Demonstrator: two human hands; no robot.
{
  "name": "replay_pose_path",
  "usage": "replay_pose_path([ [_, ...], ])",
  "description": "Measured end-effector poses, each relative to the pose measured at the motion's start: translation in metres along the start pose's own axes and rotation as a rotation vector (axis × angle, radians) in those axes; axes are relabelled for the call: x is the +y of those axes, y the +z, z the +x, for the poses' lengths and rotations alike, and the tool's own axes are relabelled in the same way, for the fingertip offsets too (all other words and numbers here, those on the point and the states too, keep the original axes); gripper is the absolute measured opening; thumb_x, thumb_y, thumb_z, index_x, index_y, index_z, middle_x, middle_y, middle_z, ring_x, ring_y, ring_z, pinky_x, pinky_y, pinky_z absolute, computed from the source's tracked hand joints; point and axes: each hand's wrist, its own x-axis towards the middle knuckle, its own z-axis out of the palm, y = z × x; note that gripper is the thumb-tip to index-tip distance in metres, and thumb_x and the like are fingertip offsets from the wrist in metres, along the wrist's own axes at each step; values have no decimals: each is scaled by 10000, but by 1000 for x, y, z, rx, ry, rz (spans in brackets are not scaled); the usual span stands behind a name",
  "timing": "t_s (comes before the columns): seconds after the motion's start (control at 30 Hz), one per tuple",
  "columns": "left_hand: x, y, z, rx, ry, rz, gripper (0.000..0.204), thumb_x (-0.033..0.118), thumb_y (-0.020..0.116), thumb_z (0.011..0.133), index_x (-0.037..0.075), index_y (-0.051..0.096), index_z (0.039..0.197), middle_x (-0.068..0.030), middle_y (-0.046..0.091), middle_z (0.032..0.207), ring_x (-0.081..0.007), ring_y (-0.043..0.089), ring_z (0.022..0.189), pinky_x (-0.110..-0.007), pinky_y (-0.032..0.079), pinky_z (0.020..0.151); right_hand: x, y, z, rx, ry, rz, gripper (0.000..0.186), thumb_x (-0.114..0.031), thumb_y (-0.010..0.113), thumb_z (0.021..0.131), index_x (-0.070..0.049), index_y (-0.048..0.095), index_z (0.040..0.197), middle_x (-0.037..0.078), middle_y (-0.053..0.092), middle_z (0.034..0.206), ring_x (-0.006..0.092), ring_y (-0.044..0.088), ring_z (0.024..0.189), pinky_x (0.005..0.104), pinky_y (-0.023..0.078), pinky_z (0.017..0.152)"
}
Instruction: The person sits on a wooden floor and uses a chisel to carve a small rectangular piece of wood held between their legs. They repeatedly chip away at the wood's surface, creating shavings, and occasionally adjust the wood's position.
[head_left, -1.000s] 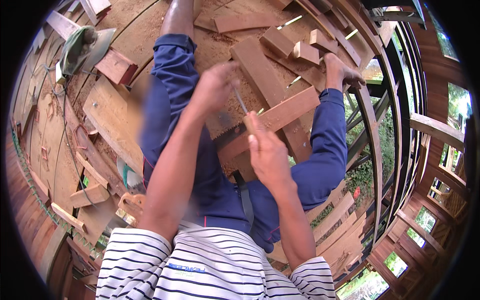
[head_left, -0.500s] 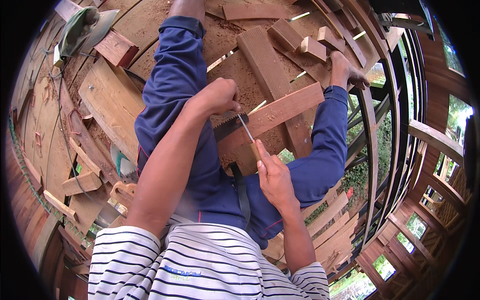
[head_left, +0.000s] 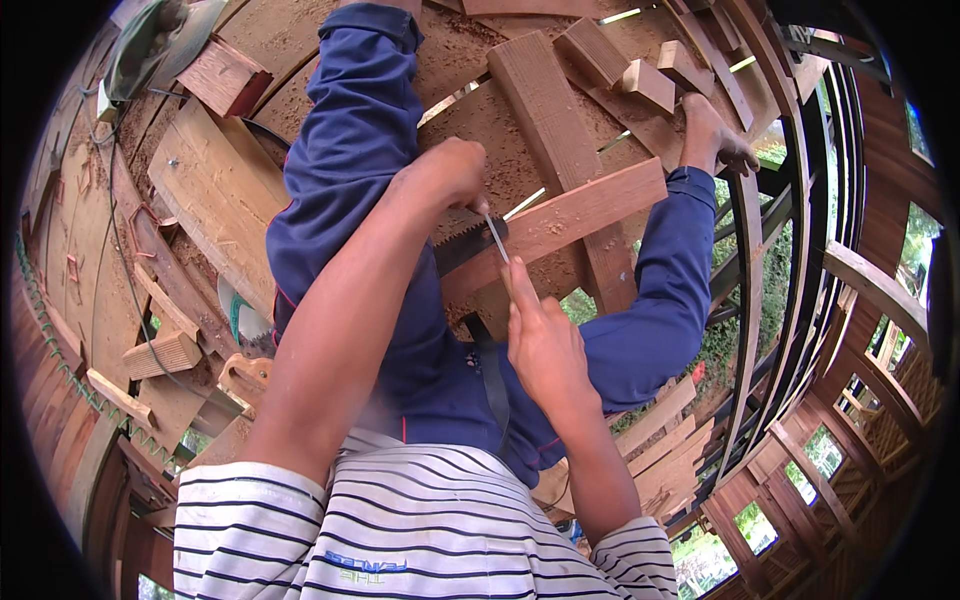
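A dark toothed saw blade (head_left: 462, 246) lies along a reddish plank (head_left: 590, 205), which crosses a thicker board (head_left: 530, 110) between my legs. My right hand (head_left: 543, 350) is closed on the wooden handle of a thin metal file (head_left: 498, 235), which lies across the blade's teeth. My left hand (head_left: 450, 175) is curled at the file's far end, fingertips pinched on it. My forearms reach in from below over my blue trousers.
Small wood blocks (head_left: 645, 85) lie by my right foot (head_left: 705, 135). At left are a wide board (head_left: 205, 210), a green cloth (head_left: 140, 50), a wooden saw handle (head_left: 242, 380), cords and sawdust. At right are dark beams, open gaps with greenery below, and slatted boards (head_left: 655, 440).
Both hands have moved with the file across the blade; my left hand is now a little higher and right of where it was half a second ago. The view has shifted slightly.
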Motion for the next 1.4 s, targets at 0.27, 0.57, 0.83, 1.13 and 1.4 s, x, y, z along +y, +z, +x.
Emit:
replay_pose_path([
  [0.27, -5, -21, -9, 764, 364, -473, 326, 135, 845, 850, -27, 718, 1103, -110, 746, 934, -168, 712, 856, -305, 572, 772, 6, -22, 30, 395, -210, 272, 540, -131, 560, 1022, -131, 462, 1553, 270, 646, 959, 457, 665, 851, 533, 533, 792],
  [0.57, -13, -24, -41, 518, 355, -211, 436, 180, 855, 817, -41, 699, 1159, -190, 744, 1030, -277, 721, 985, -375, 570, 868, 34, 13, -15, 214, -158, 257, 517, -58, 543, 1019, -53, 483, 1533, 251, 664, 1033, 403, 636, 869, 447, 516, 834],
  [0.83, -3, 2, -22, 105, 200, 111, 552, 365, 883, 778, -16, 719, 1142, -252, 734, 1071, -404, 700, 1069, -462, 558, 908, 32, 18, -11, 159, -114, 233, 552, -98, 573, 1013, -128, 469, 1554, 239, 609, 889, 423, 626, 811, 504, 507, 776],
  [1.13, 4, -9, 4, -153, 32, 180, 739, 414, 921, 732, -7, 678, 1289, -215, 733, 1178, -367, 711, 1091, -446, 569, 919, 15, 5, -14, 70, -68, 32, 620, -178, 572, 1016, -203, 373, 1601, 269, 612, 896, 508, 668, 773, 594, 543, 715],
  [1.4, -11, -20, 45, -201, -37, 287, 726, 372, 941, 716, 2, 684, 1285, -216, 728, 1194, -366, 703, 1116, -442, 565, 934, -5, -3, 28, 43, -44, -14, 529, -201, 573, 1018, -155, 450, 1530, 329, 659, 916, 534, 681, 825, 602, 547, 773],
])
